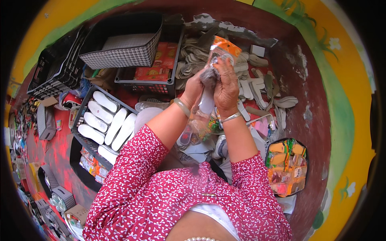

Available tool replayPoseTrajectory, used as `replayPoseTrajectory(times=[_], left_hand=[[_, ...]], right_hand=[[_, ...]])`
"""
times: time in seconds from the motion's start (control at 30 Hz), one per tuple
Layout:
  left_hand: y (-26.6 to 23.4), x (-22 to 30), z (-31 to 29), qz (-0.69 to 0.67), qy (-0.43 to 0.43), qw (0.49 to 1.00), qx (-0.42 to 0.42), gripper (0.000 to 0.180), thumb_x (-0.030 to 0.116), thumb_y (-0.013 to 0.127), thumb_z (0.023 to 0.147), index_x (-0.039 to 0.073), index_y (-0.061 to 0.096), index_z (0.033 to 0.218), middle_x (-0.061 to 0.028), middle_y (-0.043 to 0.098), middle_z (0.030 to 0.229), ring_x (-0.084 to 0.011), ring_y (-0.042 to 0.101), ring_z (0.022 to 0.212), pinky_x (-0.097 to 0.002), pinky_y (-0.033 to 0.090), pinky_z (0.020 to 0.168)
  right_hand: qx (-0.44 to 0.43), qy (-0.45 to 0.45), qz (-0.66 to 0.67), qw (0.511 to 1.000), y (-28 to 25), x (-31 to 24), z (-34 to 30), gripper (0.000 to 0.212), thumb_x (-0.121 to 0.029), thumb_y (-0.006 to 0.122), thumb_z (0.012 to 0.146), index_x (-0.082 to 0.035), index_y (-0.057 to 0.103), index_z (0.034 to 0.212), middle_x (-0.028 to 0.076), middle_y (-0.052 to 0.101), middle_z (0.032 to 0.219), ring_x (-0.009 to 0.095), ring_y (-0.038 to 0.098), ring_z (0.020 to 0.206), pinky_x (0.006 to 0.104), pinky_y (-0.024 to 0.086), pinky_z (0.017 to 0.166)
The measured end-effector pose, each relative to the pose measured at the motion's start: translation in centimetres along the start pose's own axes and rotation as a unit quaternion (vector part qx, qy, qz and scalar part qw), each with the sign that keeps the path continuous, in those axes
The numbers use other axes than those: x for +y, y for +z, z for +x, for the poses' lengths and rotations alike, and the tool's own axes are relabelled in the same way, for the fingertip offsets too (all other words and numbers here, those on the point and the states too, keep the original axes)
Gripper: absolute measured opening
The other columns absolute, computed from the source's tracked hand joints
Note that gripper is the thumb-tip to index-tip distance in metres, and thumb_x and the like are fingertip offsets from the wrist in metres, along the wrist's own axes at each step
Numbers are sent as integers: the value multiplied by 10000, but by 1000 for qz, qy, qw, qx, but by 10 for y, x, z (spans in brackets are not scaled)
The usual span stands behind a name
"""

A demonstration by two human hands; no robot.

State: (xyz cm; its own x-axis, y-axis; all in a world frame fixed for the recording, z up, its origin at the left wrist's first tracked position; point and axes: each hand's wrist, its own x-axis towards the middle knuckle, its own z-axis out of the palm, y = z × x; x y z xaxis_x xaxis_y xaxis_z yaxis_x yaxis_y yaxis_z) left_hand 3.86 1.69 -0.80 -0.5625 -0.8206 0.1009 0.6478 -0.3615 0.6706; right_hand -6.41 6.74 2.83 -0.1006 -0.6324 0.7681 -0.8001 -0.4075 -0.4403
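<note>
In front of me a clear plastic packet (226, 46) with an orange top is held up between both hands. Something pale and flat, shaped like an insole (206, 102), shows through its lower part, and a grey-brown patch lies between my hands. My left hand (194, 89) closes on the packet's left side, its fingertips partly hidden. On the other side my right hand (226, 86) grips it with bent fingers near the orange top. Loose insoles (257, 88) lie in heaps behind and to the right of my hands.
At the left, a dark crate (86, 140) holds white insoles (105, 113). Behind it stand a patterned basket (116, 60), red boxes (159, 60) in a black crate, and stacked black crates (56, 72). Orange packets (286, 168) fill a container at the right, beside a dark red wall (311, 132).
</note>
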Motion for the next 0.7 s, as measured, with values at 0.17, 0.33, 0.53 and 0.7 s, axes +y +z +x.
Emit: replayPoseTrajectory(times=[0.17, 0.33, 0.53, 0.7], left_hand=[[28, 15, -9, -50, -149, 987, -46, 447, 245, 341, 944, 15, 356, 1327, -125, 496, 1220, -207, 524, 1052, -317, 395, 944], [33, 17, -15, -126, -224, 959, -123, 472, 317, 324, 948, 79, 325, 1355, -151, 442, 1290, -285, 493, 1124, -469, 401, 950], [32, 25, -2, -264, -171, 947, -65, 509, 380, 326, 933, 78, 344, 1341, -160, 404, 1328, -355, 432, 1178, -518, 446, 888], [-10, 18, 6, -262, -172, 935, -168, 510, 392, 314, 923, 54, 382, 1299, -167, 456, 1257, -329, 496, 1093, -423, 503, 815]], right_hand=[[97, 10, -146, 984, -23, 18, 12, 344, 15, 503, 752, -95, 606, 1062, 119, 525, 1197, 327, 463, 1146, 402, 343, 982], [155, 282, -87, 943, -60, 76, 19, 260, -49, 503, 807, -67, 620, 1038, 134, 588, 1046, 300, 559, 968, 345, 432, 840], [189, 425, 376, 801, -107, 83, 18, 183, -190, 502, 875, -60, 558, 989, 21, 603, 881, 142, 568, 725, 286, 445, 546], [148, 440, 561, 686, -113, 72, 5, 194, -234, 467, 904, -91, 554, 1002, 21, 588, 964, 150, 556, 750, 297, 439, 518]])
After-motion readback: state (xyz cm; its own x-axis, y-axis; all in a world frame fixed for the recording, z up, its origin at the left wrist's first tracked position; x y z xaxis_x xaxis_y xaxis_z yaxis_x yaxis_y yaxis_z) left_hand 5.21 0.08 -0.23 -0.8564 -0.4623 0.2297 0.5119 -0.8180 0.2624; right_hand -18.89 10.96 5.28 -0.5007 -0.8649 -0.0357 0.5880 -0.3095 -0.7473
